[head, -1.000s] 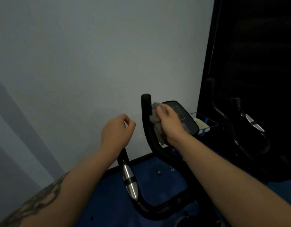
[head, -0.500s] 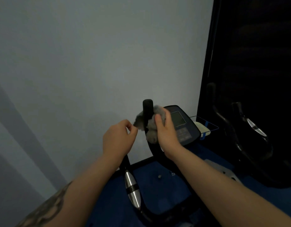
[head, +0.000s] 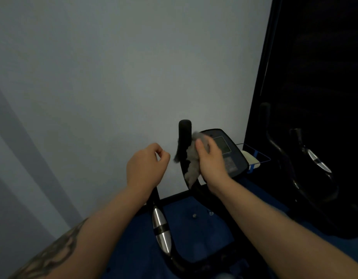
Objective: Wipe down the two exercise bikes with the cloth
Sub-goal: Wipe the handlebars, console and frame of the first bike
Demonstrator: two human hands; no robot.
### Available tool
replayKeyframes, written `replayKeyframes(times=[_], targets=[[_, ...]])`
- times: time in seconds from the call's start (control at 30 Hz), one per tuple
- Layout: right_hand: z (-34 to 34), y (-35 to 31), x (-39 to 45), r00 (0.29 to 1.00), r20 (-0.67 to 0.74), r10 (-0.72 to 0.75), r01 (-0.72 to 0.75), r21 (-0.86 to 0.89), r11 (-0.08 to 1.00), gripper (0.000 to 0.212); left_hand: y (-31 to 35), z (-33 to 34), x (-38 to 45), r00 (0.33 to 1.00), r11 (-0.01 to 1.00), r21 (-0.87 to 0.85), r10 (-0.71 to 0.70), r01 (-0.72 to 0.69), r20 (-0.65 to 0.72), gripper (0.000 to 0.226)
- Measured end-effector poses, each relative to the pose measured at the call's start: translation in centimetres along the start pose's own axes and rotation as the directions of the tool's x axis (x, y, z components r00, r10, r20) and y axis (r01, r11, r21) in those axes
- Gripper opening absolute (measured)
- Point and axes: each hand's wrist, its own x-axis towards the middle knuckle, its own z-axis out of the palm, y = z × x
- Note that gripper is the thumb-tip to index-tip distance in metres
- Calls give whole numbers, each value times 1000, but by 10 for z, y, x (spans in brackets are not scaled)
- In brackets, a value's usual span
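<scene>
Nearest you, the left handlebar [head: 161, 234] of the first exercise bike [head: 194, 264] rises from the lower frame, with a chrome grip sensor on its black tube. Your left hand [head: 146, 168] is wrapped around the upper end of this bar, fingers curled closed over it. Just beyond, your right hand [head: 211, 158] holds the grey cloth [head: 191, 164] and presses it against the right handlebar [head: 184, 133]. The fingers and thumb are curled around the cloth. The cloth is bunched; part of it wraps around the bar and part hangs below your hand. The bar's black foam tip stands clear above the cloth. Behind your right hand sits the console [head: 228, 152], tilted toward you. The second exercise bike [head: 311, 164] stands further right, in shadow. A plain wall [head: 113, 77] lies beyond.
</scene>
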Motion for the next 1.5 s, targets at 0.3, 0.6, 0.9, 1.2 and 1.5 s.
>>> replayKeyframes(times=[0.3, 0.6, 0.9, 1.2, 1.5], targets=[[-1, 6, -14, 987, 57, -151, 160, -198, 967, 42, -1, 1, 1, 1000, 1000, 7, -14, 14, -3, 19], [6, -18, -2, 807, 267, -527, 586, -479, 654, 41, 1, -1, 1, 1000, 1000, 24, -17, 17, 16, 17], [-3, -34, 37, 466, 647, -603, 831, -553, 48, 20, -1, 0, 0, 997, 995, -74, -71, 68, -44, 20], [-1, -84, 70, 285, 949, -138, 915, -312, -257, 38, -2, -1, -3, 989, 990, -128, -79, 62, -129, 21], [5, -74, 69, 169, 985, 12, 910, -152, -387, 31, -1, 1, -10, 980, 1000, -21, 2, -6, -197, 18]])
